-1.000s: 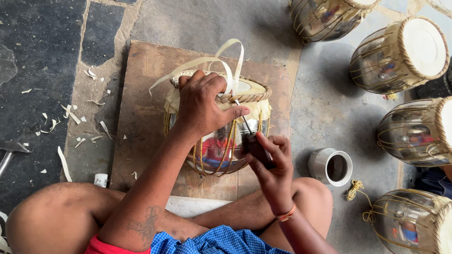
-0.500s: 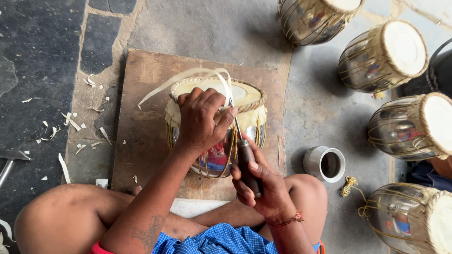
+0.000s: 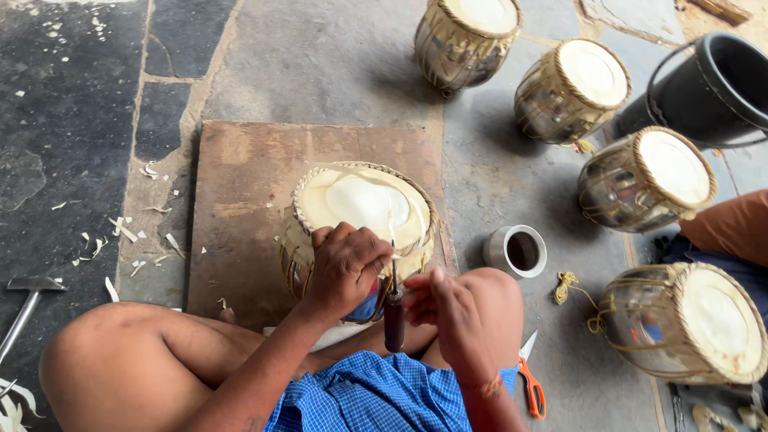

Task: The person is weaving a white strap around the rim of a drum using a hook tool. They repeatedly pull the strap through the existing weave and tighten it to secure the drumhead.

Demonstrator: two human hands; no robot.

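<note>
1. at the far left a hammer lies on the dark stone floor, with pale shavings scattered near it.
2. a brown board lies flat on the floor; the drum being worked on stands on it, pale skin head up, just in front of the person's folded legs.
3. the left hand is clenched over the near rim and side lacing of the drum, fingers curled around it.
4. the right hand grasps a dark-handled tool, held upright with its thin metal point up against the drum's near rim.
5. just right of the board stands a small white cup; its inside looks dark, and what it holds cannot be told.
6. orange-handled scissors lie on the floor beside the right knee, and a tangle of yellow cord lies near the cup.
7. four more drums stand or lean in an arc on the right: one at top centre, one further right, one tilted, and one on its side.
8. at the top right corner a black bucket stands; its contents do not show.
</note>
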